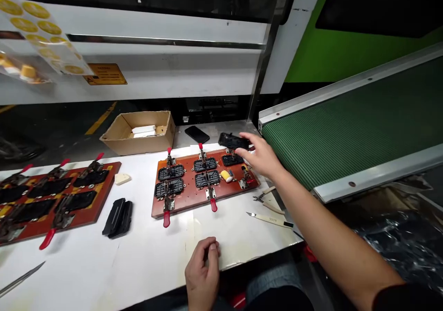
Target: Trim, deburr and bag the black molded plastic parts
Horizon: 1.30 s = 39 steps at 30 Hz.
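Note:
My right hand (263, 158) pinches a black plastic part (230, 140) by its right end, above the far right of a reddish-brown fixture board (189, 196). Several ribbed black plates (205, 164) lie in this board, with red-handled toggle clamps (166, 216) along its edges. Below the held part is another black plate (232, 159), partly hidden by a clamp. A yellow-and-white piece (226, 176) rests in the near right slot. My left hand (203, 270) is curled closed near the table's front edge, with nothing visible in it.
A second fixture board (104, 186) stands left, beside two black parts (118, 217). At right lie pliers (270, 205) and a cream-handled knife (272, 219). Behind are a cardboard box (138, 145) and a phone-like black slab (197, 134). A green conveyor (346, 126) rises rightward; tweezers (20, 278) lie front left.

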Each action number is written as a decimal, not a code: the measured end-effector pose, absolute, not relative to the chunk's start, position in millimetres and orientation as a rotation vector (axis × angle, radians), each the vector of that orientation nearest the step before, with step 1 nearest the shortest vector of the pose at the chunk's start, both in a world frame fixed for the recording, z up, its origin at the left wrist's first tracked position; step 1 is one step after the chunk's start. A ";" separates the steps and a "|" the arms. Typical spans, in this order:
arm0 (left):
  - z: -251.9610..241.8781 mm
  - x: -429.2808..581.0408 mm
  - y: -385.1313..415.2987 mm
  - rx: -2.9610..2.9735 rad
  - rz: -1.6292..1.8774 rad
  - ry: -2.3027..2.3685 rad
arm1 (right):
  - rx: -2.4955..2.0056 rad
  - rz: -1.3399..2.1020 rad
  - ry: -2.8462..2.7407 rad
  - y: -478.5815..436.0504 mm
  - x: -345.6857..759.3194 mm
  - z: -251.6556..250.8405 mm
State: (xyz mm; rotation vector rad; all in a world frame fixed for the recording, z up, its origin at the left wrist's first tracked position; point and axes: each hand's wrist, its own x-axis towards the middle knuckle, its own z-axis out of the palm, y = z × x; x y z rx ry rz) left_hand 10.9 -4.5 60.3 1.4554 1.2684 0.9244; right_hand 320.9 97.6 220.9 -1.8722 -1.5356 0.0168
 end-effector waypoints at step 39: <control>131.4 182.4 175.5 2.863 0.112 0.522 | -1.449 0.319 -1.369 -106.0 241.2 65.5</control>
